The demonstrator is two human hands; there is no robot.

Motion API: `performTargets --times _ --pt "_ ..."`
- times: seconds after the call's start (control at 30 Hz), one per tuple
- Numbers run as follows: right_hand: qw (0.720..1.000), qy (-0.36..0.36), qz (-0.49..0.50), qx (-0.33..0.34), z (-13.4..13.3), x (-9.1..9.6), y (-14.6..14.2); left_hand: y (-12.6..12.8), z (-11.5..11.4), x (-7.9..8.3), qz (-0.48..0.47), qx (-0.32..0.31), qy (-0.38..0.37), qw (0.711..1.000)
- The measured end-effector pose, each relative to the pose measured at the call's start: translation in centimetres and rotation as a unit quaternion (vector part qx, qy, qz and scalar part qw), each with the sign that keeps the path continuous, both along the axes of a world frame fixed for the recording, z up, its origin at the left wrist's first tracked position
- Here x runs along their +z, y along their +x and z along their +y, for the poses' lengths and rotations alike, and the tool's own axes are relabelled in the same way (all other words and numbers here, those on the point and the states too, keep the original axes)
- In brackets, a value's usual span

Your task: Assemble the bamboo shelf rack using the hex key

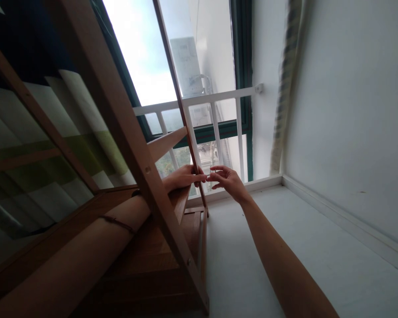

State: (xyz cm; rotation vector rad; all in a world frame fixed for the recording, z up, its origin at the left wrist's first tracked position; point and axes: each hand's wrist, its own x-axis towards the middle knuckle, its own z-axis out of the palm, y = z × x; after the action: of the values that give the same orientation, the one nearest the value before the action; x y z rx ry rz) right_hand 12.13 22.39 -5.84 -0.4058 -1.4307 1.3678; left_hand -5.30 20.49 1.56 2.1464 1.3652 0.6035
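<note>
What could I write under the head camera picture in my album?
Left hand holding a wooden post, right hand close by, white railing behind.

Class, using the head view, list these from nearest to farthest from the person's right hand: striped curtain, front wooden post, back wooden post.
From the right hand:
1. Back wooden post: just to its left, where the left hand is.
2. Front wooden post: farther left, crossing in front of the left arm.
3. Striped curtain: far left, beyond the front post.
</note>
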Motion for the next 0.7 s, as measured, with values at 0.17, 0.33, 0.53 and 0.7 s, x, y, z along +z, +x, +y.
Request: performTargets --times 0.17,0.33,0.53,0.7 --pt "0.991 0.095 -0.062 -0.067 1.1 -1.7 0.4 -0.2 0.3 0.0 0.012 0.004 -0.009 1.000" --pt "0.972 0.115 -0.100 -0.180 0.6 -1.5 -0.6 -0.4 0.4 -0.1 0.024 -0.008 -0.009 1.000" --pt "0.986 -0.145 -0.075 -0.043 -0.8 1.2 -1.4 -0.5 0.3 -0.3 0.006 -0.007 0.012 1.000" --pt "0.990 -0.119 -0.079 -0.013 -0.6 1.5 -0.4 -0.3 0.2 -0.2 0.010 0.002 0.004 1.000"
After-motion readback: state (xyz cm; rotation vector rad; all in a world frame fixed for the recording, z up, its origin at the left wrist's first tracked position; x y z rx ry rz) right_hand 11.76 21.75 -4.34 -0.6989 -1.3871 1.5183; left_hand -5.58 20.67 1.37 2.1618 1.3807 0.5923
